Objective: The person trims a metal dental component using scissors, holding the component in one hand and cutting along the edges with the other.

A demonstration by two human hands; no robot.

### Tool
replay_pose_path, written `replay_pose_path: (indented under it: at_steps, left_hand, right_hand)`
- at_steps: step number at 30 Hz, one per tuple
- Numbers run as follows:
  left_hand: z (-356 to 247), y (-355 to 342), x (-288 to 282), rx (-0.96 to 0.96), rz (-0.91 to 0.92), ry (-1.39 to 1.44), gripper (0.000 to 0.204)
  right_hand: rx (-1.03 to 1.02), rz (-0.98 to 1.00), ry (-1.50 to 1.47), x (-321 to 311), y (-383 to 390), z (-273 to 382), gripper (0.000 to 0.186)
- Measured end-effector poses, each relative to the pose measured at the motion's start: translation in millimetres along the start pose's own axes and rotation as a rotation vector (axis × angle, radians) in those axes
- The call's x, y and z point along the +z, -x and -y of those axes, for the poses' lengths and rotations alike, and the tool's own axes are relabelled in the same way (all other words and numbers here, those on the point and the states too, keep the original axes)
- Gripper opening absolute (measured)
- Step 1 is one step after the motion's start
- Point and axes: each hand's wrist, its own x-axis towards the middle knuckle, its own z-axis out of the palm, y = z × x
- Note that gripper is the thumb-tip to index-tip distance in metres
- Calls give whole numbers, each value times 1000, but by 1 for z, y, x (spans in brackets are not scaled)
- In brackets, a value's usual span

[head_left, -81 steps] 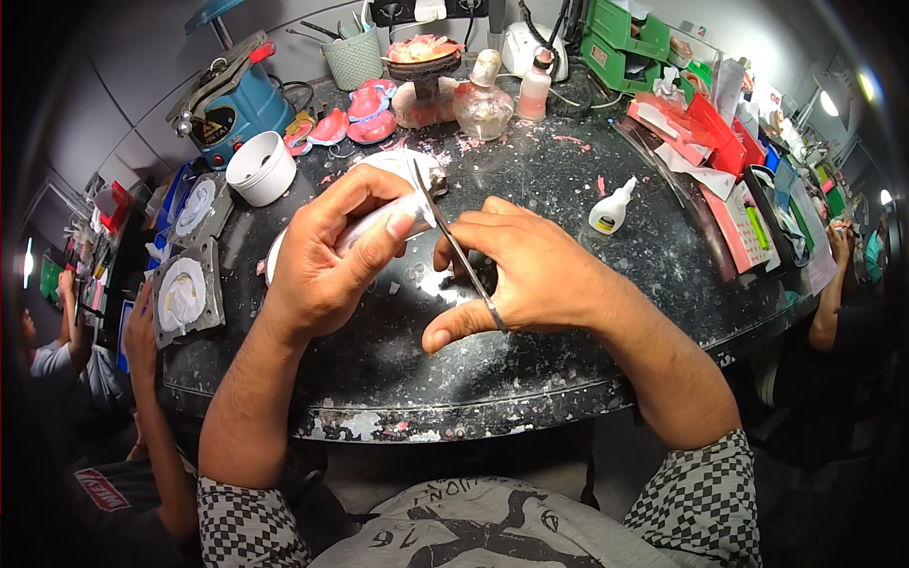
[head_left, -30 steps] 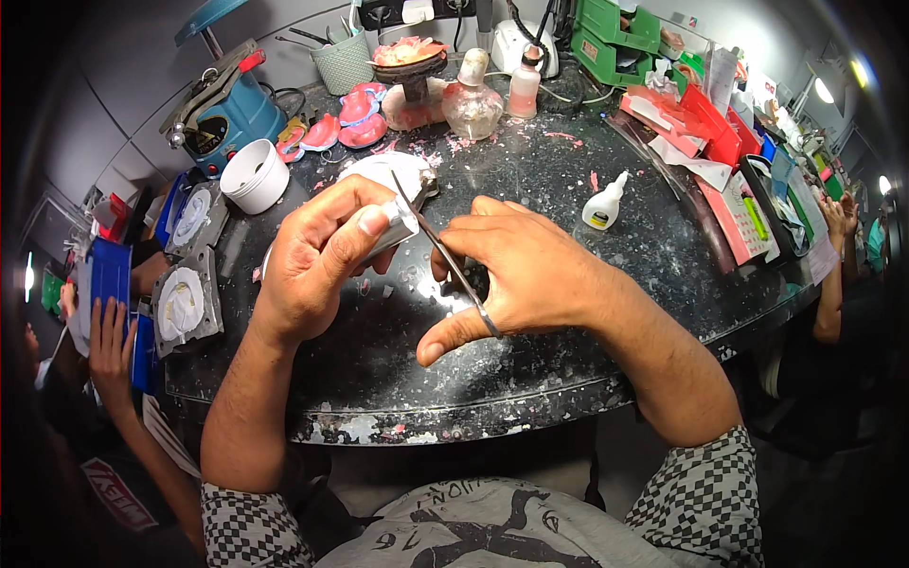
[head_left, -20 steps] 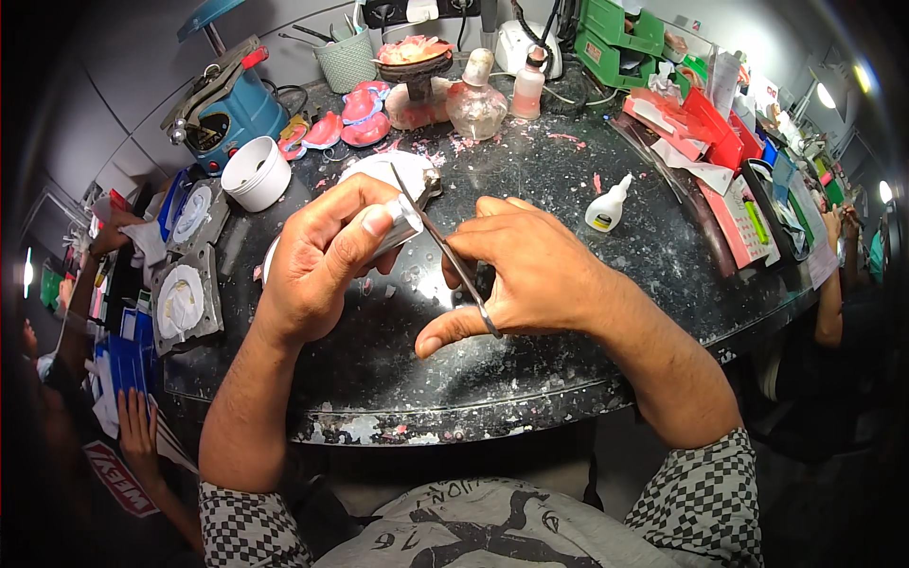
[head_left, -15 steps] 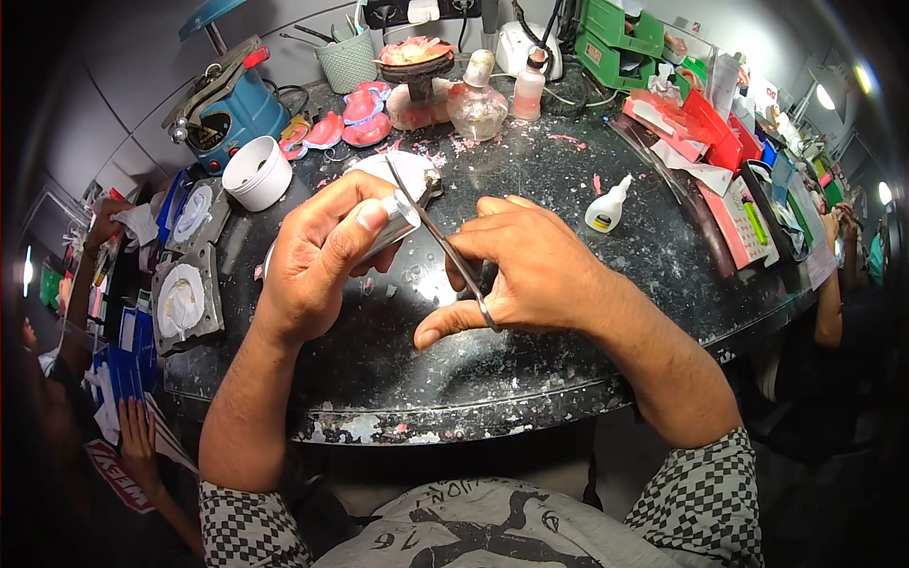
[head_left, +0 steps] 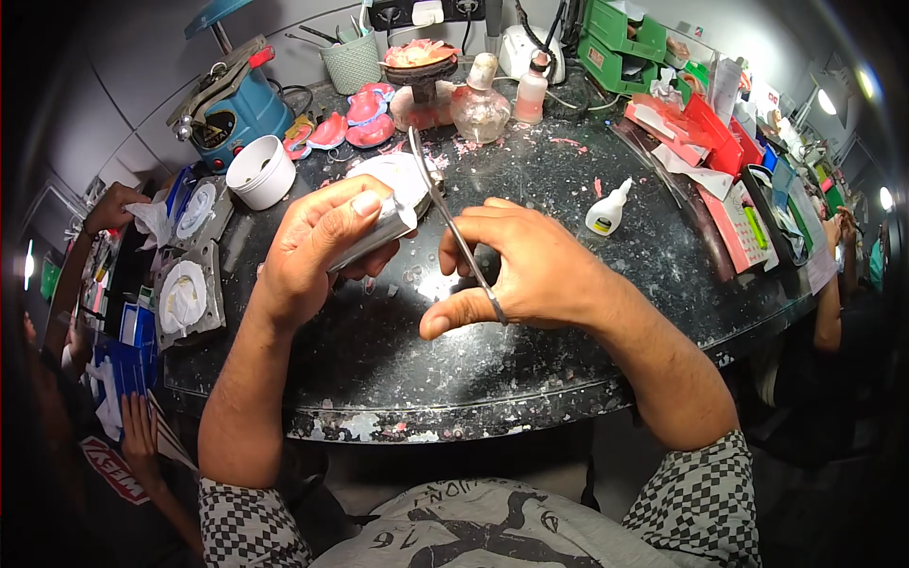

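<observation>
My left hand (head_left: pixel 311 244) is closed around a silver metallic tube (head_left: pixel 383 231), its end pointing toward my right hand. My right hand (head_left: pixel 544 265) grips a thin dark metal spatula (head_left: pixel 463 240) between thumb and fingers. The spatula slants up and left, its broader tip above and beyond the tube's end; the two look slightly apart. Behind them on the table lies a white plaster piece (head_left: pixel 390 170), partly hidden by my left hand and the spatula.
A small white squeeze bottle (head_left: pixel 608 208) stands to the right on the black table (head_left: pixel 530 369). At the left are a white tub (head_left: pixel 262 175), plaster-filled metal flasks (head_left: pixel 192 301) and a blue machine (head_left: pixel 230 114). Pink moulds (head_left: pixel 367 118) and a glass burner (head_left: pixel 480 109) stand behind. Other people work either side.
The spatula has swung slightly right and away from the tube's end, more upright than before. My left hand has tilted a little with the tube; both grips hold.
</observation>
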Motion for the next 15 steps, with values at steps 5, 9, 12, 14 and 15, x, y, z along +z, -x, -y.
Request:
replay_pose_path:
  at_steps: [5, 9, 12, 14, 15]
  left_hand:
    - [0, 0, -8, -12, 87, -1, 40]
    - [1, 1, -1, 34, 79, 11, 38]
    - [0, 1, 0, 31, 100, 25, 37]
    - [0, 1, 2, 42, 82, 18, 37]
    - [2, 1, 2, 43, 83, 19, 37]
  right_hand:
    - [-1, 130, 111, 1, 1, 0, 93]
    - [-24, 131, 160, 2, 1, 1, 92]
    - [-17, 115, 119, 5, 1, 0, 92]
    - [0, 122, 97, 5, 2, 0, 91]
    - [16, 129, 75, 5, 2, 0, 91]
